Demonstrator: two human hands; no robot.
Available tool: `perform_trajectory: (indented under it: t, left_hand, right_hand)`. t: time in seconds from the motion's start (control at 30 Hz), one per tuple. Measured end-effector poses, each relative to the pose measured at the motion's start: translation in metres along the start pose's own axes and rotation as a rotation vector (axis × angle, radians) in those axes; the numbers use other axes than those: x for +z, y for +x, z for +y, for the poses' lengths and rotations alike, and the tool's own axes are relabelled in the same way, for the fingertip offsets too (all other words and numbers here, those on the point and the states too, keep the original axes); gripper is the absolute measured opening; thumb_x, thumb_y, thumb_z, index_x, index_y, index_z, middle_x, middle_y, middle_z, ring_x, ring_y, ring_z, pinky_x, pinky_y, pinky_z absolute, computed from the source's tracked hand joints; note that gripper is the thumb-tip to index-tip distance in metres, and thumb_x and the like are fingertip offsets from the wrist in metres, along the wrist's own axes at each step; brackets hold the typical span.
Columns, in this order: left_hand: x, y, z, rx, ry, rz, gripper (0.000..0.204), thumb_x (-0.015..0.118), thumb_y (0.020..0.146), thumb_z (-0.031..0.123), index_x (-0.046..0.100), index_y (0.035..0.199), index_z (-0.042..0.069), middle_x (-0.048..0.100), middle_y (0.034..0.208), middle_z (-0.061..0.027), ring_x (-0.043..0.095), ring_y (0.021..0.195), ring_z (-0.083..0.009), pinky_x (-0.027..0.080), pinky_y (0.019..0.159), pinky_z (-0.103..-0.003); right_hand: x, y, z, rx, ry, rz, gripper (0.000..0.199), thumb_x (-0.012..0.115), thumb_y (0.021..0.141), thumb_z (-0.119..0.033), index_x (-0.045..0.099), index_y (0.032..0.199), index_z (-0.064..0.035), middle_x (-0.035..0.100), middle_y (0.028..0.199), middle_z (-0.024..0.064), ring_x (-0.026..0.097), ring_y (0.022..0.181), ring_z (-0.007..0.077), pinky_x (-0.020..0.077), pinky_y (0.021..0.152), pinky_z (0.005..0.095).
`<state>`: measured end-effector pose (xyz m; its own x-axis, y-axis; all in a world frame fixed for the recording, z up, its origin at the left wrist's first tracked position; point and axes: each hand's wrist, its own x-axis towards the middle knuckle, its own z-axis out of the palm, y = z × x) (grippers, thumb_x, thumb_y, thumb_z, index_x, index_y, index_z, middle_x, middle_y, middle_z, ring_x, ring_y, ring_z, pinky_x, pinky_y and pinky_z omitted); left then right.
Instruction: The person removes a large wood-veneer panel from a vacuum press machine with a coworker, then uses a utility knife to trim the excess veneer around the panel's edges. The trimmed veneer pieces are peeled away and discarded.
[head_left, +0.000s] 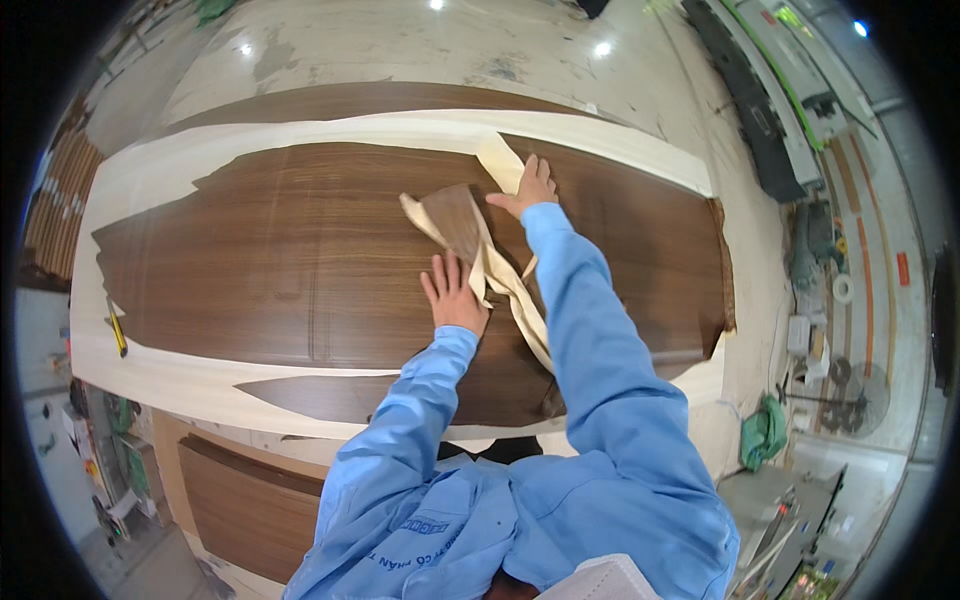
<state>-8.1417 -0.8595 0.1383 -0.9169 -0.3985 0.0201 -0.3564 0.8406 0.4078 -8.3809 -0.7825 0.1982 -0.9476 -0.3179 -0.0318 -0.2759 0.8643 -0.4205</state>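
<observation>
On the counter (150,375) lies a large dark walnut-coloured veneer sheet (300,260) over a pale backing sheet (200,160), whose cream margin shows along the far edge and the near edge. Near the middle of the dark sheet, a torn flap of veneer (455,215) stands lifted, with pale strips of backing paper (510,290) trailing from it toward the near right.

The left hand (452,292) lies flat on the dark veneer just near of the flap, fingers spread, its grip apart and pressing rather than holding anything. The right hand (530,187) reaches farther across, at the far side of the flap, its fingers resting on a pale folded strip (502,160) there; whether its grip is closed on that strip or only laid on it I cannot tell.

Judging by this, the step in hand looks like working the loose flap and its paper strips at the centre of the sheet, one hand pinning the veneer while the other handles the loose piece. The next move calls for keeping the left palm firm so the thin sheet does not shift or split along the grain, and for gentle, even handling of the strip.

A yellow-handled tool (117,330) lies at the left edge of the counter, well apart from both hands.
</observation>
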Motion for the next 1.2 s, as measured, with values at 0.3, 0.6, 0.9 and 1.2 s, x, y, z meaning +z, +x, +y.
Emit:
perform_trajectory:
  t: [0.3, 0.6, 0.9, 1.2]
  left_hand:
    - [0.017, 0.018, 0.039, -0.180, 0.122, 0.071, 0.074, 0.058, 0.088, 0.024, 0.032, 0.156, 0.010, 0.024, 0.165, -0.0135, 0.018, 0.153, -0.0345, 0.012, 0.124, -0.053]
    - [0.038, 0.017, 0.023, -0.075, 0.258, 0.252, 0.062, 0.055, 0.097, 0.035, 0.038, 0.155, 0.019, 0.032, 0.163, -0.0075, 0.026, 0.151, -0.0301, 0.020, 0.122, -0.051]
    - [0.038, 0.009, 0.026, -0.141, 0.320, 0.217, 0.059, 0.048, 0.102, 0.043, 0.035, 0.156, 0.023, 0.030, 0.164, -0.0037, 0.026, 0.151, -0.0266, 0.019, 0.123, -0.046]
    - [0.072, -0.006, 0.143, -0.269, 0.248, 0.368, 0.053, 0.055, 0.095, 0.028, 0.047, 0.145, 0.014, 0.039, 0.157, -0.0133, 0.031, 0.146, -0.0363, 0.023, 0.117, -0.059]
  right_hand:
    - [0.045, 0.060, 0.080, 0.589, 1.340, -0.892, 0.058, 0.047, 0.098, -0.064, 0.064, 0.095, -0.0091, 0.037, 0.056, -0.0060, 0.038, 0.044, 0.0081, 0.0317, 0.043, 0.0306]
    - [-0.072, -0.061, 0.218, 0.182, 1.139, -0.417, 0.034, 0.051, 0.102, -0.028, 0.063, 0.083, -0.0023, 0.050, 0.061, -0.0005, 0.048, 0.061, 0.0097, 0.0376, 0.056, 0.0308]
    - [-0.269, -0.232, 0.347, 0.279, 0.768, -0.405, 0.030, 0.049, 0.105, -0.028, 0.060, 0.092, -0.0036, 0.047, 0.062, -0.0013, 0.046, 0.058, 0.0091, 0.0369, 0.055, 0.0279]
    - [-0.250, -0.119, 0.397, -0.313, 0.011, -0.027, 0.066, 0.059, 0.097, -0.050, 0.055, 0.131, 0.0065, 0.058, 0.131, 0.0274, 0.054, 0.123, 0.0431, 0.0413, 0.107, 0.0451]
